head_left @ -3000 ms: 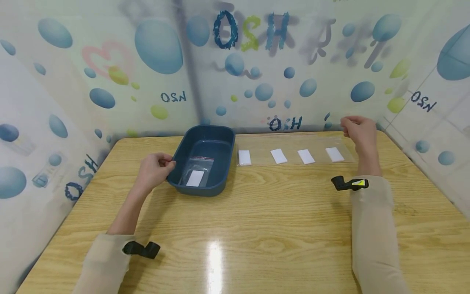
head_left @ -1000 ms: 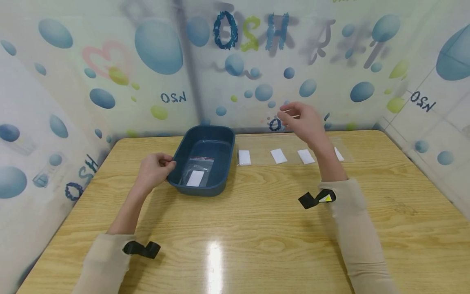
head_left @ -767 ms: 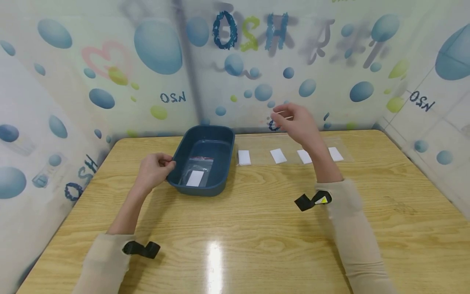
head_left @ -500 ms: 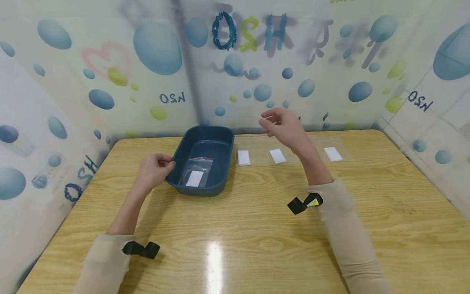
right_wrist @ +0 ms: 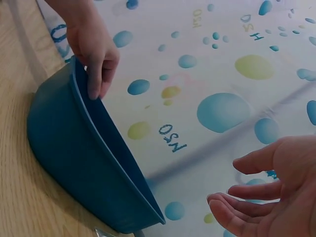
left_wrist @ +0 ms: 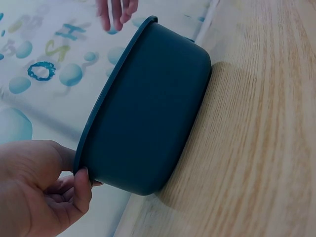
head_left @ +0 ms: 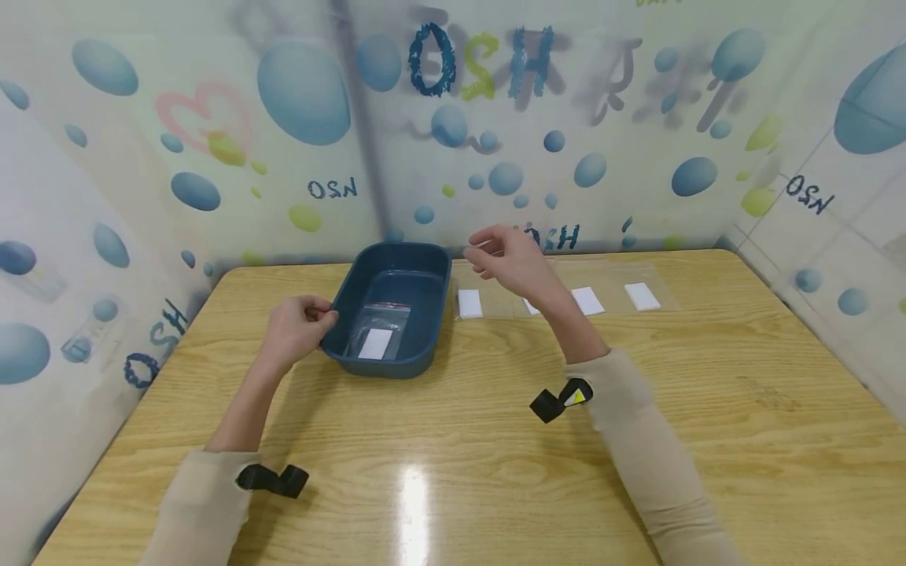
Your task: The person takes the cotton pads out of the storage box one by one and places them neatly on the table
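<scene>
My left hand (head_left: 299, 328) pinches the left rim of a dark blue plastic tub (head_left: 385, 368) at the back of the table. In the left wrist view, thumb and fingers clasp the edge of the tub (left_wrist: 143, 108). Inside lies a clear zip bag (head_left: 403, 318) with a red strip and a white card (head_left: 376, 343). My right hand (head_left: 513, 261) hovers just right of the tub's far right rim, fingers apart and loosely bent, holding nothing. The right wrist view shows this hand (right_wrist: 276, 190) beyond the tub's corner, palm side visible.
Clear plastic bags with white cards line the table's back edge right of the tub: one card (head_left: 469, 304) beside it, others (head_left: 587, 301) farther along, the last card (head_left: 642, 297) rightmost. My right forearm partly covers one. A patterned curtain (head_left: 425, 157) stands right behind the table.
My right hand has moved left from the table's far right, over the row of bags, then lower toward the tub, its fingers spreading. The left hand and tub have stayed still.
</scene>
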Available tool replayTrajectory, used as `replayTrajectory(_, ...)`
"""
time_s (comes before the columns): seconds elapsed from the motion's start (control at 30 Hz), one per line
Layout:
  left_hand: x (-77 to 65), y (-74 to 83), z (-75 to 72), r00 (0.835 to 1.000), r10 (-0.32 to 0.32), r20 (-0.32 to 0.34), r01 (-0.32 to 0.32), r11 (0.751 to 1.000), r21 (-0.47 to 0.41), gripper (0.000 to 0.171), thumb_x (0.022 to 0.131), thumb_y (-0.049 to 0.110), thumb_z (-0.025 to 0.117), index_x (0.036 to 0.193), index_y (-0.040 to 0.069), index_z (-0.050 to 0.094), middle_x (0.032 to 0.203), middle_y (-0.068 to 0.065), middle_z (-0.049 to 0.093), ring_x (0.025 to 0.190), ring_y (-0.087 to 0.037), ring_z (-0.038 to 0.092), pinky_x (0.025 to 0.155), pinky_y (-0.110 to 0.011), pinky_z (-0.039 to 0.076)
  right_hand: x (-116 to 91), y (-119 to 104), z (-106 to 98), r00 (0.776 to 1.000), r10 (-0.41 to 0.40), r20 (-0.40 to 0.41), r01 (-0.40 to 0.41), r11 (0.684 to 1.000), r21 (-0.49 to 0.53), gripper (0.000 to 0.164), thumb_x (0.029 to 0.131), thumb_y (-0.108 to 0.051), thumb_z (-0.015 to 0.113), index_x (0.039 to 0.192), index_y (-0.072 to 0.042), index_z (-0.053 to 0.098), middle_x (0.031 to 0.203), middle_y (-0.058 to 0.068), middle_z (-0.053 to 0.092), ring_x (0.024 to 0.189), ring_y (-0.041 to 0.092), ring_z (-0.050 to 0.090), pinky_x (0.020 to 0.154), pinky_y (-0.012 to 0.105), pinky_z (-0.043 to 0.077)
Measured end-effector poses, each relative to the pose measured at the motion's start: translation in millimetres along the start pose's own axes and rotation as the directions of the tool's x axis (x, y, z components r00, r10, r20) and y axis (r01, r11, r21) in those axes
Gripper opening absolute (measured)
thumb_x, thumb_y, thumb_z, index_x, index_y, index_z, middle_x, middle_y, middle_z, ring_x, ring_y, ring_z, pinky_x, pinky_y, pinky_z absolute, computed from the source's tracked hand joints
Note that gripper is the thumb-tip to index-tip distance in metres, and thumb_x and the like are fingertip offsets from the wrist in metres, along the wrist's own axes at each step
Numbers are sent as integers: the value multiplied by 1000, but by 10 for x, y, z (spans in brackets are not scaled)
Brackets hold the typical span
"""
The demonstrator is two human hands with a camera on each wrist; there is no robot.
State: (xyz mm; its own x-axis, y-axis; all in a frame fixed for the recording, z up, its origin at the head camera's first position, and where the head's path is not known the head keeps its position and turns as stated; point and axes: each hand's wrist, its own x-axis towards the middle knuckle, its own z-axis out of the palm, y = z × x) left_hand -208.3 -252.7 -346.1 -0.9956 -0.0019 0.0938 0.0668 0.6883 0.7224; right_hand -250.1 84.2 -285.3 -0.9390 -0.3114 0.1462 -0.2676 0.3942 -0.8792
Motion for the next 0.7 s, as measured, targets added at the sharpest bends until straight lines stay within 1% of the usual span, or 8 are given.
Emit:
replayTrajectory(0.17,9,0,3,1000,9,-1,-9,1000,-2,30,97,9,61,115,-15,65,92,-19,66,75,-28,66,55,-26,57,45,3,126,1000,6,21,-7,999,35,39,102,-19,61,132,6,57,116,22,66,98,33,68,90,43,57)
replayTrajectory(0.23,14,-2,6,1000,13,-1,-13,1000,-6,29,97,9,61,114,-15,65,91,-18,66,75,-28,66,55,-26,56,62,6,179,999,11,31,-13,999,48,38,102,-19,61,131,5,57,115,22,66,96,31,68,88,41,57)
replayTrajectory(0.33,18,-8,8,1000,17,-2,-17,1000,-8,29,97,9,61,114,-15,65,90,-18,66,72,-23,64,54,-26,57,88,17,254,998,22,50,-25,998,59,38,102,-20,62,131,4,58,114,20,65,95,30,68,86,38,58)
replayTrajectory(0.43,12,-7,5,1000,17,-3,-17,1000,-5,29,97,8,61,114,-15,65,90,-18,66,69,-17,63,54,-26,57,106,21,329,998,32,61,-35,998,47,38,102,-21,62,131,3,58,112,18,66,96,31,68,84,35,58)
replayTrajectory(0.53,7,-2,-1,1000,15,-4,-15,1000,-2,29,97,8,61,113,-15,65,90,-19,66,68,-15,61,53,-25,56,125,13,402,997,44,70,-47,998,44,39,101,-21,62,131,3,58,112,18,67,99,35,68,87,39,58)
replayTrajectory(0.63,4,9,-3,1000,13,-7,-13,1000,-3,29,97,8,61,113,-16,65,90,-19,66,68,-14,61,53,-24,55,142,-6,471,994,71,82,-75,996,50,38,101,-21,62,131,3,58,111,20,68,100,37,68,91,45,56)
replayTrajectory(0.7,6,11,-3,1000,12,-9,-12,1000,-5,29,96,8,61,113,-16,64,90,-19,65,68,-14,61,53,-24,55,151,-23,517,993,84,88,-89,994,57,38,101,-20,62,130,4,58,110,21,68,99,36,69,92,46,56)
